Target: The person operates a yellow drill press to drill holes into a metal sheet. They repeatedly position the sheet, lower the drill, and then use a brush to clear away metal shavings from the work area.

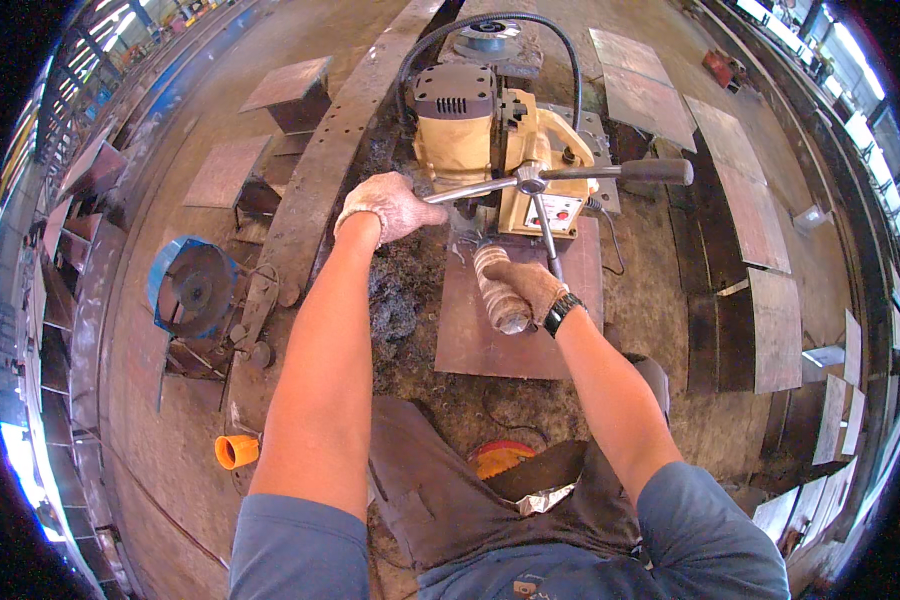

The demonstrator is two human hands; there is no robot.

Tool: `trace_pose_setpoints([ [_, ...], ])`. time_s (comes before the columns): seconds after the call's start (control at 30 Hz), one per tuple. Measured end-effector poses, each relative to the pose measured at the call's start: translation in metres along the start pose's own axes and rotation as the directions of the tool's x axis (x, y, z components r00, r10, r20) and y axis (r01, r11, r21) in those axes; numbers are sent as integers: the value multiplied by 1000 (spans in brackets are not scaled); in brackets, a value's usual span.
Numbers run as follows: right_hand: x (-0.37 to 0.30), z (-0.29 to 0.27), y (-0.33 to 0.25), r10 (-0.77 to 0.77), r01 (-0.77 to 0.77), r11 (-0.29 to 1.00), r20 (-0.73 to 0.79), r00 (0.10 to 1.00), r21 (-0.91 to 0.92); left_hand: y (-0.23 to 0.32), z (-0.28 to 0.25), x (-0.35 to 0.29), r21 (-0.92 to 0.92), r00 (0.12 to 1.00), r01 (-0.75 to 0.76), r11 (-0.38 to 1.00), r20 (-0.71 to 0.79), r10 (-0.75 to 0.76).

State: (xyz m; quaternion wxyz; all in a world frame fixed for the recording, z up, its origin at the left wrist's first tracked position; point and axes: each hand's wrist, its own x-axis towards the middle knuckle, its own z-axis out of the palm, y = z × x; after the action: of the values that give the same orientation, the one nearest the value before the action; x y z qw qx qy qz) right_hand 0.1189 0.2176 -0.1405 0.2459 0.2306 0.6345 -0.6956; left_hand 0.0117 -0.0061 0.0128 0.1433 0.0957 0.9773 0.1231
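The drill unit (455,140), cream and grey, stands upright at the far end of a flat steel plate (470,345). The gloved left hand (388,205) is closed round the outer end of the left spoke (482,188). The gloved right hand (532,287) grips a banded cylinder (493,285) about its middle, tilted above the plate; contact with the plate cannot be told. Judged by appearance, the unit is heavy and rigid, best lifted by its arched handle (562,130); the spoke is stiff, possibly slick; the cylinder light, perhaps yielding, best held mid-body.
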Motion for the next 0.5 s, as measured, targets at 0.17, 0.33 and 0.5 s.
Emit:
trace_pose_setpoints([
  [0.17,-15,16,-19,80,-78,995,-24,997,59,-12,3,1,1,999,31,1000,25,-31],
  [0.33,5,6,-4,50,-49,997,-19,999,66,-6,4,3,-6,1000,16,1000,10,-16],
  [0.5,5,7,-2,31,-32,995,13,999,92,-9,5,3,-2,1000,9,1000,9,-9],
])
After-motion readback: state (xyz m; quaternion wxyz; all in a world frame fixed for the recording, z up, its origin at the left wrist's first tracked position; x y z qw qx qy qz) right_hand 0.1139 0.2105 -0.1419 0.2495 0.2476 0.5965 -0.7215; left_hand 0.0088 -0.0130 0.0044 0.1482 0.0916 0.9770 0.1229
